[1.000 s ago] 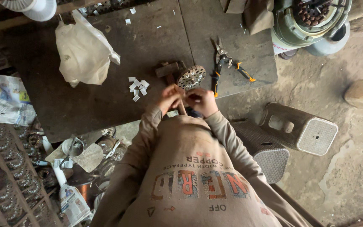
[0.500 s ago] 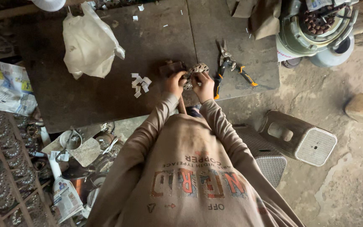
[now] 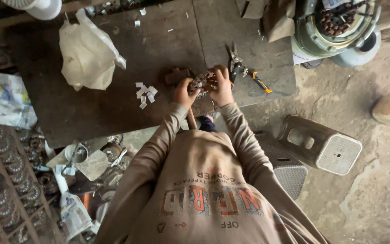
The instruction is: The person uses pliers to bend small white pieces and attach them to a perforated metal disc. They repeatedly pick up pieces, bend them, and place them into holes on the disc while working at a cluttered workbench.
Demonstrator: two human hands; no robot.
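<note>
Head view, looking down over the person's shoulders. The left hand [image 3: 183,93] and the right hand [image 3: 222,86] close from opposite sides on a small round wound motor core [image 3: 201,82], a disc-like part with pale slot strips around its rim, held just above the near edge of the dark counter [image 3: 113,117]. The core lies between the two hands, directly ahead of the body; the right hand wraps its far and right sides with fingers curled over the top, and the left hand grips its near left side. Both are in contact, so neither is nearer. The disc is tilted, its flat face turned up and toward the left hand; its axis cannot be read more exactly, since the fingers cover much of it.

Just beyond the left hand sits a brown block-like part [image 3: 175,75]. Left of that hand lies a cluster of small white paper strips [image 3: 145,91]; farther left, a crumpled white plastic bag [image 3: 86,56]. Just right of the right hand lie metal snips [image 3: 235,61] and a yellow-handled utility knife [image 3: 262,82], long axes running roughly away from the body. A grey plastic stool [image 3: 323,144] lies on its side on the floor, well apart to the right.
</note>
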